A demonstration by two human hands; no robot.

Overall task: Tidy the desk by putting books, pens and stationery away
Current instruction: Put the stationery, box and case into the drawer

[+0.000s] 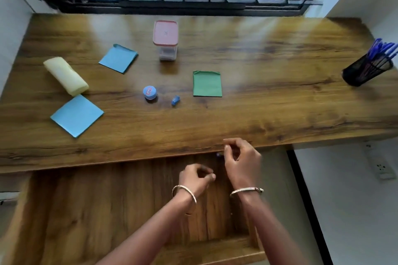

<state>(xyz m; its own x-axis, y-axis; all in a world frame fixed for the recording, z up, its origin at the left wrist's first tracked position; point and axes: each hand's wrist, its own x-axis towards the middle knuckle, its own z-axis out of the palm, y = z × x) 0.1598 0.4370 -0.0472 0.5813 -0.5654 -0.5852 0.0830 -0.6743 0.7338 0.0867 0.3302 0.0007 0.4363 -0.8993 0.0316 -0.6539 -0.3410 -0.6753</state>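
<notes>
The right hand (241, 162) hangs over the front edge of the desk (269, 114). Its fingers (233, 141) are curled in, with the tips close together. A tiny dark blue bit (219, 154) shows just beside the tips, at their 9 o'clock. It is too blurry to tell if the fingers pinch it.

The left hand (195, 176) is near, at 7 o'clock from the right one, in front of the desk. Its fingers are curled too, and the thumb (212, 176) lies against the first finger. I cannot tell if it holds anything. I think the hands are so close because both are busy with one little thing.

At 11 o'clock from the hands lie a small blue sharpener (176, 100) and a round blue pot (149, 92). At 12 o'clock lies a green paper (207, 84). Past these stands a clear box with a pink lid (165, 36), upright and closed. It looks like a good home for the little things.

At 10 o'clock a yellow roll (65, 75) lies between two blue papers (118, 58) (77, 115).

Far off at 2 o'clock stands a black pen cup (366, 72) with blue pens (381, 48) in it. So the pens look put away. The papers and little things are not.
</notes>
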